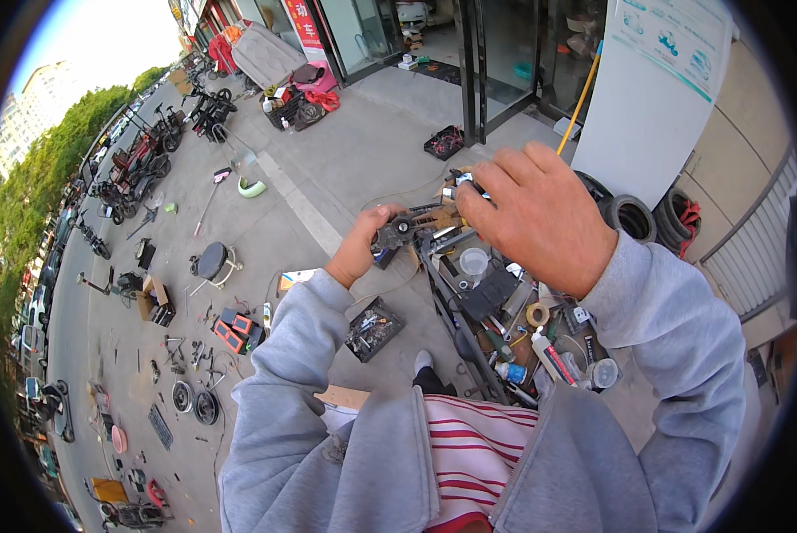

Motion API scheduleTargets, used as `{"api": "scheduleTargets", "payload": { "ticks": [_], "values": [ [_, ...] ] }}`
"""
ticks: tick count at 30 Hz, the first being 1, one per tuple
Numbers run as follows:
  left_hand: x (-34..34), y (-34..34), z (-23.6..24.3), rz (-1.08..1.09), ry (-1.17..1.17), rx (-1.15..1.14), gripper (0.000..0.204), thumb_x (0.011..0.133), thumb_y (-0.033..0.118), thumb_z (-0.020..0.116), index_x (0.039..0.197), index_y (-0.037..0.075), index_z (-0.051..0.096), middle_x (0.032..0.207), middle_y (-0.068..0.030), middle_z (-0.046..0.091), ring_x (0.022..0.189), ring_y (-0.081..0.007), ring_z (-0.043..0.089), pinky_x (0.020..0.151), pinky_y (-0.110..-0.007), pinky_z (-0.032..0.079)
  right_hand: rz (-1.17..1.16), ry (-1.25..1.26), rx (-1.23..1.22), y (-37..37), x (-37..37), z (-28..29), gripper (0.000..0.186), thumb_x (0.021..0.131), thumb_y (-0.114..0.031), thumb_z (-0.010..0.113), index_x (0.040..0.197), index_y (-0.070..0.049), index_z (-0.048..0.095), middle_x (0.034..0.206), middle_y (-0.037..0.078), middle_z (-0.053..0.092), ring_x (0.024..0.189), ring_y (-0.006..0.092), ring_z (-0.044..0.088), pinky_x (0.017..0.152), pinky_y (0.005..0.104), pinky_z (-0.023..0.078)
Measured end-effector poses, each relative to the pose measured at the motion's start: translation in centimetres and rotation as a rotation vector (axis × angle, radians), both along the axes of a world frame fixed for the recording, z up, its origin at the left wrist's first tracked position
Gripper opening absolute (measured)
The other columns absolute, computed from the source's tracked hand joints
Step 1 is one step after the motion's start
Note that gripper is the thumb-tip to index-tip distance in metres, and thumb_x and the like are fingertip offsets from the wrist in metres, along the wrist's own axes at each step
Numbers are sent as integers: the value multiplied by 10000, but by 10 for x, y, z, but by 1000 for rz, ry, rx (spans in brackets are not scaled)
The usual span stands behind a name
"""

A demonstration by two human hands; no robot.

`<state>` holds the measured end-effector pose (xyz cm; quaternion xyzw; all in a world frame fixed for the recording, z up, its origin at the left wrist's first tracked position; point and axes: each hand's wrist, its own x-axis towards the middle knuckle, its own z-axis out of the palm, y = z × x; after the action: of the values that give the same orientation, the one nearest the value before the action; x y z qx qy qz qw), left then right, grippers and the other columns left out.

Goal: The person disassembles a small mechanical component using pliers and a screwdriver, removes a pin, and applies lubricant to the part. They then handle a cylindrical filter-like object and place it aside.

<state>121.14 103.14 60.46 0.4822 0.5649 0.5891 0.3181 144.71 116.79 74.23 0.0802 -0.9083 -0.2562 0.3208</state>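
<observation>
My left hand (pixel 359 247) grips a dark, dirty mechanical part (pixel 402 227) with a round hub, its thumb on top. From the part's right side a brownish, worn piece (pixel 434 218) reaches toward my right hand. My right hand (pixel 537 217) is raised just right of the part, fingers curled and pinched together. Whatever lies between its fingertips is mostly hidden by the hand. Below both hands stands a dark-framed work stand (pixel 456 333) heaped with tools and small goods, among them a clear plastic cup (pixel 474 261) and a roll of tape (pixel 537 314).
A black tray of small parts (pixel 373 330) is on the ground below my left hand. A round stool (pixel 214 261) stands further left, near orange-and-black boxes (pixel 233 330) and scattered tools. Tyres (pixel 630 217) lean by a white board (pixel 651 89) at right. A glass door (pixel 507 62) is ahead.
</observation>
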Motion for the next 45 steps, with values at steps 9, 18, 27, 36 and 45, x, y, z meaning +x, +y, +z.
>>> {"api": "scheduleTargets", "payload": {
  "ticks": [9,18,27,36,45],
  "values": [
    [6,7,18,14,25,-23,503,975,373,344,1121,-28,612,896,-51,663,744,-123,576,679,-253,444,-72,-27,-60,-5,7,5,134,729,-140,622,849,-83,601,787,24,530,798,182,522,690,320,381],
    [7,12,21,26,79,-69,466,967,342,361,1052,-41,613,923,-59,644,835,-138,563,797,-269,435,-137,-50,-59,-10,5,2,105,717,-154,631,800,-91,619,774,26,563,812,181,540,702,313,390],
    [7,14,22,57,55,-104,421,950,295,385,1023,-57,605,925,-54,626,866,-140,541,835,-273,421,-188,-120,-58,-14,-2,7,81,736,-148,632,795,-93,639,777,31,585,840,180,560,723,309,401],
    [11,12,29,59,94,-144,405,940,259,392,1048,-68,606,963,-65,635,919,-146,546,873,-275,413,-146,-149,7,-10,-5,6,85,740,-156,636,799,-94,640,789,26,587,846,175,560,739,302,403],
    [10,15,21,85,153,-93,401,944,241,390,1067,-64,619,982,-69,642,934,-150,552,881,-277,413,-168,-172,-41,-15,-5,8,78,739,-158,634,781,-92,635,769,26,580,837,179,558,732,301,402]
  ]
}}
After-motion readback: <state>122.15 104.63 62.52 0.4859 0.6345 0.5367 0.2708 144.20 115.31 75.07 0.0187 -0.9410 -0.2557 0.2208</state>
